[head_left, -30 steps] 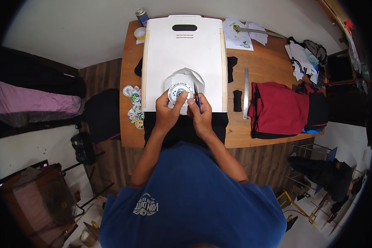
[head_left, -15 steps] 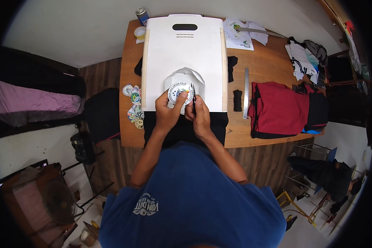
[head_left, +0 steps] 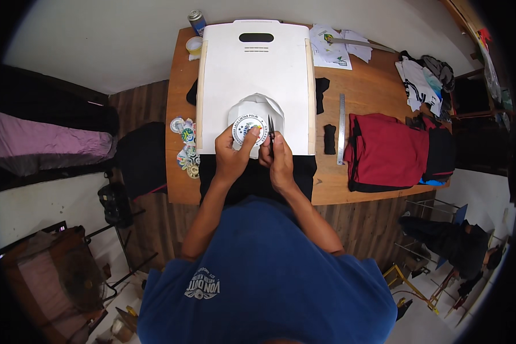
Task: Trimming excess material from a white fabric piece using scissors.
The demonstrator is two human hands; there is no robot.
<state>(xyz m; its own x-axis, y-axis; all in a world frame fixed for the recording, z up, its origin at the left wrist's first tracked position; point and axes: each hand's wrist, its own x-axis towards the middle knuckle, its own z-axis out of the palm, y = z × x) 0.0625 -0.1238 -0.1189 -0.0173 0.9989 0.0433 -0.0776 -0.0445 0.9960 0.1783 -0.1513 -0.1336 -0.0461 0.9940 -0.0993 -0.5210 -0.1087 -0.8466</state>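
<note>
My left hand [head_left: 233,155] pinches a round white printed emblem [head_left: 246,123], thumb on its face. A loose, partly cut band of white paper [head_left: 274,109] curls around the emblem's far and right sides. In my right hand [head_left: 279,163] is a pair of small dark scissors [head_left: 271,127], points away from me, just right of the emblem's edge. The blades look slightly apart. Both hands are over the near end of a white heat press [head_left: 255,69], with black cloth [head_left: 258,172] hanging from under it.
On the wooden table [head_left: 327,186], several cut round emblems [head_left: 187,137] lie left of the press. To the right are a steel ruler [head_left: 341,129], a small black roll [head_left: 329,139] and folded red cloth [head_left: 387,150]. Printed sheets [head_left: 332,51] and a spray can [head_left: 196,22] sit at the back.
The scissors and my right hand have shifted slightly right, away from the emblem, and the blades show more plainly. My left hand and the emblem have barely moved.
</note>
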